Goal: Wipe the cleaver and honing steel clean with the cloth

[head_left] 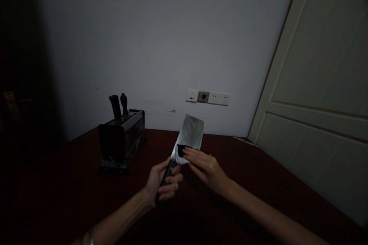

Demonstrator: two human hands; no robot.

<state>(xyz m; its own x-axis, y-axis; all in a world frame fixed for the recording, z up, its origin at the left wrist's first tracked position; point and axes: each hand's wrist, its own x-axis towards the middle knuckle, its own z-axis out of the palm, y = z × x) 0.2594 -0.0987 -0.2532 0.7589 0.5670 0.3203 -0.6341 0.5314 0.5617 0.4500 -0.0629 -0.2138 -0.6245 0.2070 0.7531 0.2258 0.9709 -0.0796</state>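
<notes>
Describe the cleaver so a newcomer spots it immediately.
Find the dark red tabletop below the wall sockets. Over it, the left hand grips the cleaver by its black handle. Its broad metal blade sets it apart from two black handles standing in the knife block.

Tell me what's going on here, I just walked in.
A person's left hand grips a cleaver by its black handle, tilted up and away. Their right hand holds a black-and-white piece, possibly a cloth, against the lower part of the blade. To the left, what looks like a knife block stands on the dark red table.
</notes>
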